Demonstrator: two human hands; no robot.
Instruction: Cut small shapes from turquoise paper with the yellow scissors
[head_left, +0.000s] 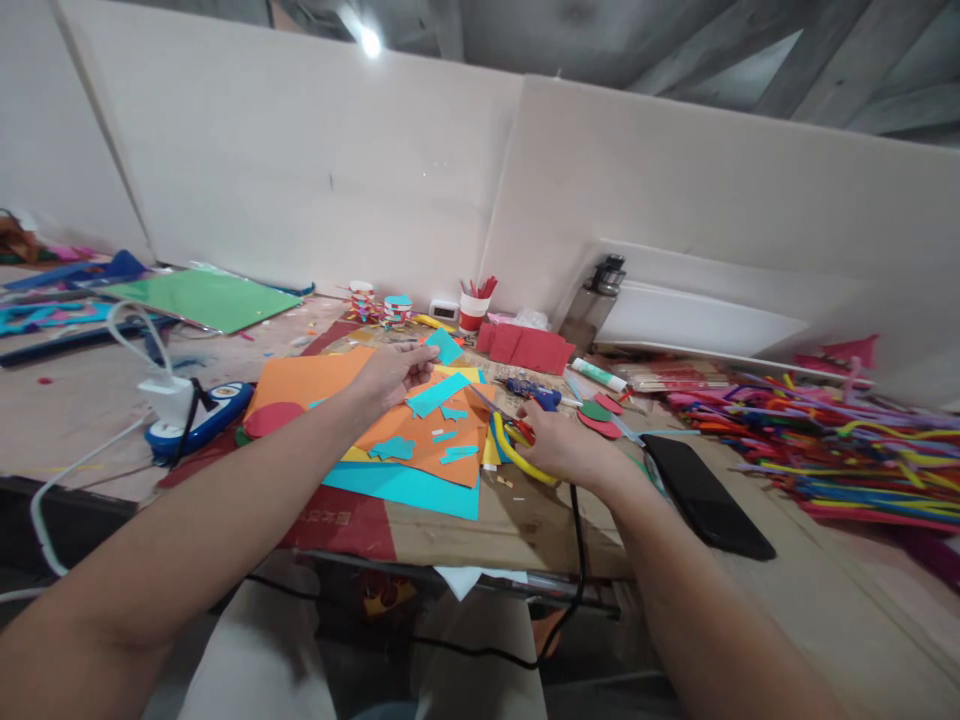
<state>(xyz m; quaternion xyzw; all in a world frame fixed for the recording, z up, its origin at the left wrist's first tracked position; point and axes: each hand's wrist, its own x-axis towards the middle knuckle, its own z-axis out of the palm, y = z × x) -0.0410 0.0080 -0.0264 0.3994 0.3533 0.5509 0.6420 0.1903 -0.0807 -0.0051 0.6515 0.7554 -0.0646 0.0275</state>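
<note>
Cutting step, looks like: left hand [391,372] pinches teal paper scrap [444,346], right hand [568,450] grips yellow scissors [517,452]; next cut probably needs them lined up.

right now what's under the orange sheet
A teal sheet and a yellow edge poke out from under the orange sheet; how far they run beneath is covered.

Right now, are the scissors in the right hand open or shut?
Cannot tell. The right hand grips the yellow-handled scissors, but their blades show only as a thin blurred line pointing toward the teal strip.
</note>
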